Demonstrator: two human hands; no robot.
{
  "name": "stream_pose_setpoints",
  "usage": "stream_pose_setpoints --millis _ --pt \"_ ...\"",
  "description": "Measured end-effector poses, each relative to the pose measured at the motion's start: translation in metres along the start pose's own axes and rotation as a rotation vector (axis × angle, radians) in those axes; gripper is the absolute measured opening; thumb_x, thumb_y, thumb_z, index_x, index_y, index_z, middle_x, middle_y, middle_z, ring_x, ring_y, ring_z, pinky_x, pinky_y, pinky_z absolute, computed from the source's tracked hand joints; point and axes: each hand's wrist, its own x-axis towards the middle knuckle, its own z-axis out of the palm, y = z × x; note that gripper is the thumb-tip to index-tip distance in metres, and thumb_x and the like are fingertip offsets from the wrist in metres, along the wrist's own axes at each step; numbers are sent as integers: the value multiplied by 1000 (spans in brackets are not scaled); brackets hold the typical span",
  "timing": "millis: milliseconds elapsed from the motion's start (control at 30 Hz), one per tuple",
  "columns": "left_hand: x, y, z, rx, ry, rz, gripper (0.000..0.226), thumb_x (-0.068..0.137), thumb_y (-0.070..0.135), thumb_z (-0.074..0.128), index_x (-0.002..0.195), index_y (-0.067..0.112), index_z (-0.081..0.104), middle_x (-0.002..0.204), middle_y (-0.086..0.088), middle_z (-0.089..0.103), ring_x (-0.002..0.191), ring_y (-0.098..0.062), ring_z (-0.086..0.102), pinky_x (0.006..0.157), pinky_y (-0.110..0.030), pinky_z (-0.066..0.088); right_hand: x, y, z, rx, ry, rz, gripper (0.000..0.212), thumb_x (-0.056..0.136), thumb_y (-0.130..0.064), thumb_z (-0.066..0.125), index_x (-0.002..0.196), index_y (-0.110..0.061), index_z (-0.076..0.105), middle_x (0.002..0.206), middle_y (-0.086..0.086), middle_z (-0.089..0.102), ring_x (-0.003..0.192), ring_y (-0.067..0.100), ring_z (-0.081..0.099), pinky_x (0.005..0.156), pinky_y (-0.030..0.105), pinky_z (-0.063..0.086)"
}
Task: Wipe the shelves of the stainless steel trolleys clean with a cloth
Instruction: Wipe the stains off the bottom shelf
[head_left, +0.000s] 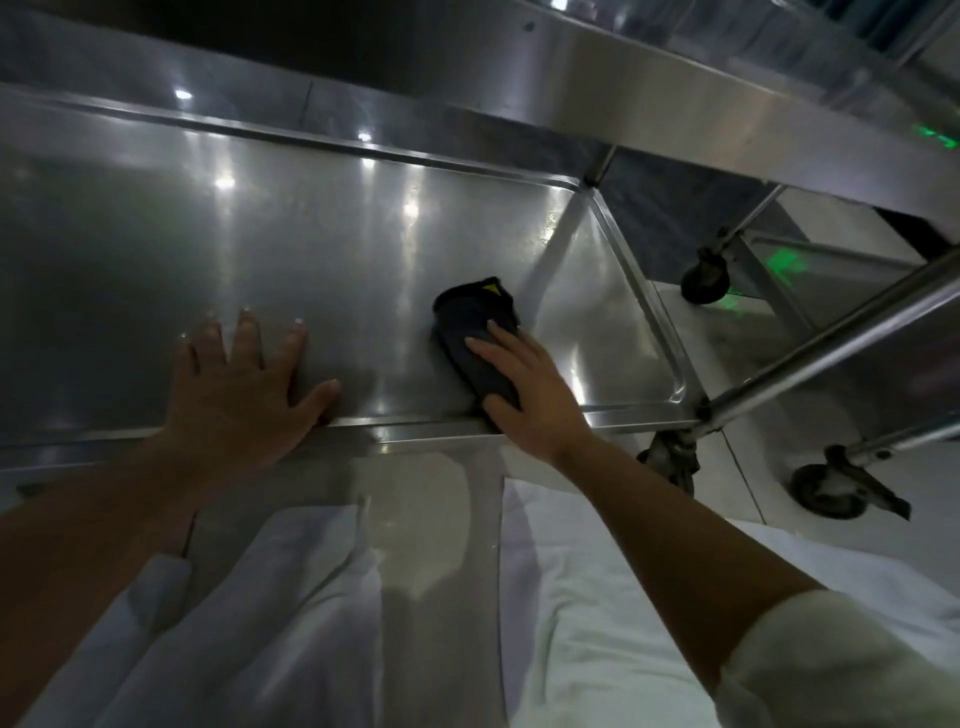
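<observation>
A stainless steel trolley shelf (322, 249) with a raised rim fills the middle of the head view. A folded dark cloth (475, 332) with a small yellow mark lies on it near the right end. My right hand (524, 389) presses flat on the cloth's near half, fingers pointing away from me. My left hand (244, 395) rests flat on the bare shelf to the left of the cloth, fingers spread, thumb along the shelf's front rim.
An upper steel shelf (675, 88) overhangs at the top right. A second trolley's tubular frame (831, 343) and castor wheels (826, 488) stand on the pale floor to the right. My white clothing fills the bottom of the view.
</observation>
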Motion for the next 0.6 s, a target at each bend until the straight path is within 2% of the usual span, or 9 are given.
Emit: stream_pose_setpoints --millis 100,233,300,367,433,500,600 --pt "0 0 -3 12 -45 11 91 76 81 6 150 30 24 155 -23 19 140 -48 13 113 -55 9 -16 29 -13 -30 97 240 61 84 -22 56 142 -31 39 154 -1 29 142 26 22 114 48 26" --pt "-7 5 -15 -18 -78 54 75 90 63 35 149 17 30 154 -25 22 141 -44 18 113 -56 14 -28 26 -21 -100 100 437 57 87 -23 55 142 -30 39 154 1 30 139 29 27 114 46 26" --pt "-18 10 -24 -17 -151 128 71 93 55 36 150 13 28 156 -20 21 143 -38 17 113 -54 18 -35 6 -25 -90 15 432 56 87 -20 56 140 -28 43 153 3 33 137 29 31 113 43 28" --pt "-37 17 -36 -24 -273 234 67 96 53 26 151 15 23 159 -15 15 146 -35 12 114 -51 18 -46 -22 -32 -25 -71 375 54 86 -14 57 138 -24 48 148 6 40 135 26 37 113 36 29" --pt "-58 22 -58 -78 -380 291 65 97 51 17 152 17 18 160 -11 17 146 -30 16 114 -46 22 -57 -58 -44 119 -118 352 52 84 -7 56 134 -22 52 143 7 46 131 24 43 111 32 32" --pt "-77 26 -89 -216 -452 274 68 97 51 31 153 17 13 158 -7 23 143 -25 25 113 -41 25 -68 -100 -57 271 -154 396 53 83 -2 54 132 -23 54 139 5 49 124 22 49 105 31 39" --pt "-110 30 -143 -368 -537 309 83 92 55 48 154 18 6 158 -5 25 140 -25 32 109 -38 29 -80 -162 -82 372 -195 445 53 83 0 52 132 -21 54 132 5 53 115 20 53 93 14 38"
